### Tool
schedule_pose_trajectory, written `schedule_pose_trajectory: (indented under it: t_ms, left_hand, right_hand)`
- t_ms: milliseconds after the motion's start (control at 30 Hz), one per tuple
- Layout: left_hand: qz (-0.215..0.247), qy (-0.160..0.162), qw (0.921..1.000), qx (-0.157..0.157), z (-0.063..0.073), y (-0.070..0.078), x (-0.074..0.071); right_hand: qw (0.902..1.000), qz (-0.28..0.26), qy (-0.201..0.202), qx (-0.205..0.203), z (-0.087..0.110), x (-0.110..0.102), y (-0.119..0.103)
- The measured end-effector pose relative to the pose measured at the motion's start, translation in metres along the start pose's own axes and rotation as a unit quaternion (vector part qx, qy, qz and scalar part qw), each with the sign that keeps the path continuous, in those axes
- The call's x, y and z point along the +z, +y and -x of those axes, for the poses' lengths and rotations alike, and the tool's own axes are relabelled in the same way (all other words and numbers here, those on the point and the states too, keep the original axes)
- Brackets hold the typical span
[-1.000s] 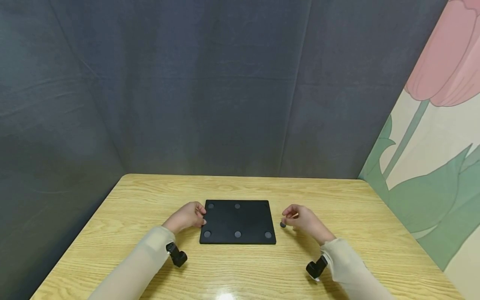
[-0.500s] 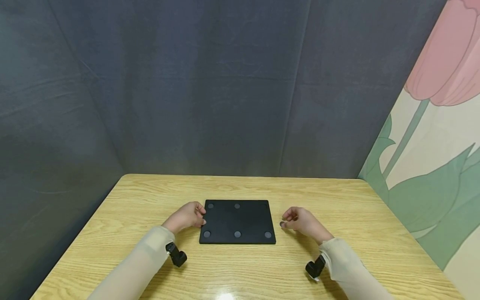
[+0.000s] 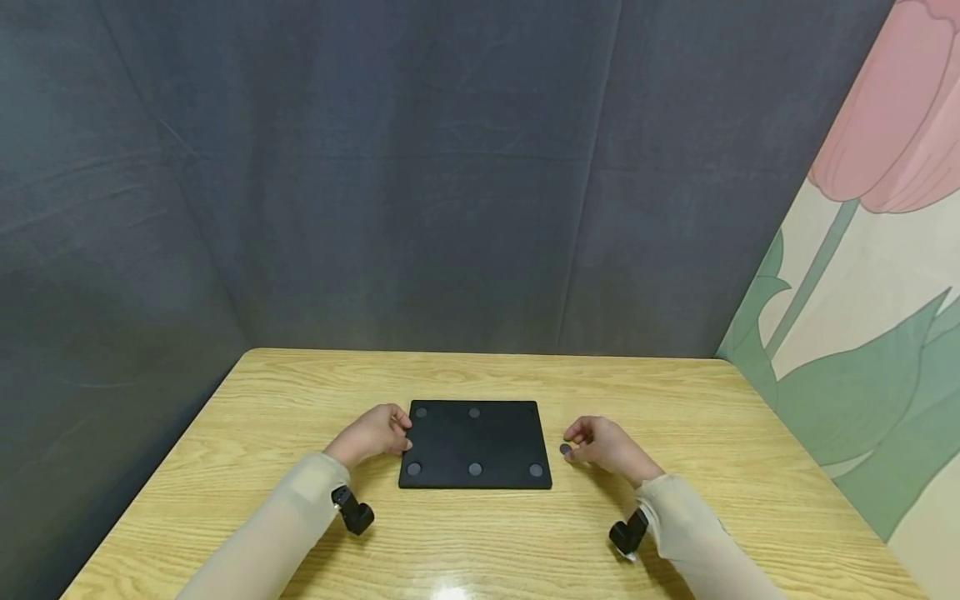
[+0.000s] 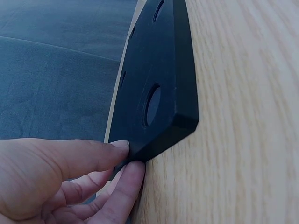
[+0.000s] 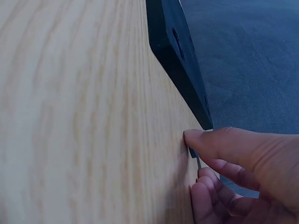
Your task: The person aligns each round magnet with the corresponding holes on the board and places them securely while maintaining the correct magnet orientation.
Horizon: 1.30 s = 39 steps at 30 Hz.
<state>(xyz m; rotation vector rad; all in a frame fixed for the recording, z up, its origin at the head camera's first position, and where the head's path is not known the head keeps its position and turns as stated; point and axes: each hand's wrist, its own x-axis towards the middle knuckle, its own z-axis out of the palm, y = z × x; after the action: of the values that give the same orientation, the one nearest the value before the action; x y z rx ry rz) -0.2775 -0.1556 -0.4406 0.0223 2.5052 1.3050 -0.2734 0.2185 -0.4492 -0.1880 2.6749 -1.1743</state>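
Observation:
A flat black rectangular board (image 3: 476, 437) lies on the wooden table, with several round grey spots near its long edges. In the left wrist view, one round recess (image 4: 153, 106) shows near the board's corner. My left hand (image 3: 377, 432) grips the board's left edge, thumb on the top face and a finger against the side. Just off the right edge, my right hand (image 3: 606, 443) pinches a small dark disc (image 3: 566, 449) low over the table. The right wrist view shows the disc (image 5: 198, 162) nearly edge-on between thumb and fingers, partly hidden by them.
The wooden table (image 3: 480, 542) reaches back to a dark grey-blue curtain (image 3: 420, 183). A wall with a painted tulip (image 3: 847, 250) stands to the right. Each wrist wears a small black camera, such as the right one (image 3: 628, 533).
The small dark disc has turned slightly at the right fingertips, and the right hand has shifted a little toward the front. My left hand and the board stay where they were.

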Motion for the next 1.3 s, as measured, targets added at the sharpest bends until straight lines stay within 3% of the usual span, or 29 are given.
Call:
schedule_pose_trajectory:
  t_ms: [1300]
  left_hand:
    - [-0.002, 0.003, 1.0000, -0.005, -0.0006, -0.0007, 0.0000]
  right_hand:
    - [0.9997, -0.006, -0.011, 0.020, -0.0007, 0.0021, -0.0020]
